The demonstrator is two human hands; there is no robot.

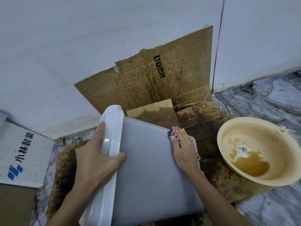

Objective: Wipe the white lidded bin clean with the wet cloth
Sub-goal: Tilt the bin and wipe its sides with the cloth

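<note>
The white lidded bin [146,168] lies tipped on its side on stained cardboard, its grey-white wall facing up and its glossy lid [112,132] at the left. My left hand [96,159] grips the lid's rim, thumb across the bin wall. My right hand [184,147] presses flat on the bin's far right edge, covering a blue-and-white cloth [171,134] that peeks out at the fingertips and below the palm.
A beige plastic basin [260,149] with brown dirty water sits on the floor at the right. Stained cardboard [154,79] leans on the white wall behind. A printed white box [21,154] stands at the left. Marble floor [268,209] surrounds.
</note>
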